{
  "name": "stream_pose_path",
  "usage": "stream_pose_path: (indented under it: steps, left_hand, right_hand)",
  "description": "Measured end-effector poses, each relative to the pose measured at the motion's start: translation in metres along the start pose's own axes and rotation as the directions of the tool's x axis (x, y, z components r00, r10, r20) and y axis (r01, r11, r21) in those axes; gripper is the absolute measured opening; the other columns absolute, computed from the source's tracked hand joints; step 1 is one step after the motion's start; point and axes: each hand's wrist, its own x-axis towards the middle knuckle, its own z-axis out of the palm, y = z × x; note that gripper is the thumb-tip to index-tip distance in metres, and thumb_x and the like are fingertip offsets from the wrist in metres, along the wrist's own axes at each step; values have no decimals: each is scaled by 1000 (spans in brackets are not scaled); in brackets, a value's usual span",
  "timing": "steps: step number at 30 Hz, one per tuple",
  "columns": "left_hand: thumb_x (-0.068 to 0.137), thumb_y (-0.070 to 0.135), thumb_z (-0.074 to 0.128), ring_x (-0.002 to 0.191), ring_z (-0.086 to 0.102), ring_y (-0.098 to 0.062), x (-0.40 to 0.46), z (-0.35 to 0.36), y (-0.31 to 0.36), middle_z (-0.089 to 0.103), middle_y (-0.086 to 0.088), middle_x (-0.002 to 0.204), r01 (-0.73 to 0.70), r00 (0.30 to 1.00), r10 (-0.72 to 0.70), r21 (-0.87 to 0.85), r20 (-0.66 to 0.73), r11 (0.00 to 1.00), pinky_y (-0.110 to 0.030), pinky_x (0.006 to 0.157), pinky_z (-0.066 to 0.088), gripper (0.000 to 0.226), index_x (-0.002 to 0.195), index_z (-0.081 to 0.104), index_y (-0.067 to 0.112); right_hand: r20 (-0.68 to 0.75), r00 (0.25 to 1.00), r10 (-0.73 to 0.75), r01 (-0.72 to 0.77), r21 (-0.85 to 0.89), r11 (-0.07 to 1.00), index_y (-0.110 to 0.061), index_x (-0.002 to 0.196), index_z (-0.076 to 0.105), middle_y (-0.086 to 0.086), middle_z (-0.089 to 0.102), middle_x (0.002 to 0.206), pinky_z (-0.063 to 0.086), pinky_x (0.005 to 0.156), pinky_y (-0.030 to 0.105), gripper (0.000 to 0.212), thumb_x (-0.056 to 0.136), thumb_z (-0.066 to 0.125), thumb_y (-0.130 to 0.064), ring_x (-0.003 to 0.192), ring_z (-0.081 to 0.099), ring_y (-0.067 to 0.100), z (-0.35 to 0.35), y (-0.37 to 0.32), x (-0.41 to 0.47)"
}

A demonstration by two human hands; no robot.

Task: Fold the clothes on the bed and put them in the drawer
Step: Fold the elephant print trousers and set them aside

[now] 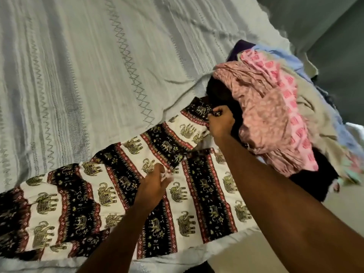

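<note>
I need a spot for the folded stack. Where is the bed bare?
The pale bedspread is bare above the elephant-print garment and left of the clothes pile. The near edge and right side are crowded, where both hands work.

Elephant-print garment (110, 194): black/cream bands w/ red trim, gold elephants. Spread flat along near edge of bed (78, 66), long axis running left to upper right; far end tucked under clothes pile (275, 115). Pile: pink print cloth on top, beige, blue, black pcs beneath, heaped at bed's right edge.
</note>
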Motion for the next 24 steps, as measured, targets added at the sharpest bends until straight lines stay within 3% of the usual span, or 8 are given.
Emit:
stream_pose_path:
  steps: [3,6,9,11,14,17,21,24]
  left_hand:
    - [93,17,68,78,63,-14,-8,4,-7,62,1,94,-27,992,1,196,129,980,-35,73,60,18,101,53,19]
    - [96,12,63,74,61,-14,-22,9,-11,64,-4,94,-102,986,73,197,147,975,-27,64,53,17,86,54,23]
    - [93,19,69,80,52,-4,-38,7,-14,58,6,99,-261,959,225,230,170,937,-13,64,35,11,99,60,21]
    - [94,22,68,82,54,-5,-53,7,-14,59,5,103,-374,920,308,305,244,876,-12,66,37,18,111,64,18]
    - [97,24,63,86,57,-12,-74,12,-16,64,0,111,-460,879,362,355,310,814,-27,78,51,23,118,64,17]
    - [99,29,58,92,62,-18,-90,29,-20,64,-2,111,-481,863,348,387,365,787,-38,85,54,27,123,61,17]
    - [100,30,58,96,63,-23,-110,58,-30,65,-5,113,-524,839,382,384,388,760,-37,87,53,31,125,62,13]
    - [101,26,57,93,63,-23,-121,76,-34,64,-6,110,-554,823,406,404,398,728,-31,80,48,28,125,61,13]
  right_hand:
    - [-134,990,46,-43,24,999,-22,94,65,3,68,103,51,69,28,23,86,73,-3,82,64,19,-48,31,-11]
    - [-251,967,36,-24,51,998,-9,99,69,-1,65,96,47,81,21,20,84,68,5,90,61,15,-95,62,-35]
    - [-288,953,93,-80,55,995,-13,101,67,-3,65,100,53,90,29,21,87,68,3,96,63,16,-132,88,-60]
    - [-295,947,127,-120,41,992,-14,103,67,-1,67,110,53,93,30,22,90,65,3,103,63,17,-152,106,-75]
    - [-325,935,141,-164,-46,985,-10,108,68,3,66,107,38,75,14,22,94,56,2,92,56,14,-175,131,-98]
    - [-352,928,123,-162,-82,983,-3,103,69,12,69,103,32,69,14,22,93,52,7,88,54,15,-189,158,-114]
    - [-347,927,144,-191,-106,976,-8,99,68,2,65,94,43,67,18,19,94,55,5,86,59,18,-196,189,-129]
    - [-357,920,161,-226,-149,963,-11,102,69,5,68,98,37,70,22,21,94,54,2,92,61,22,-201,211,-132]
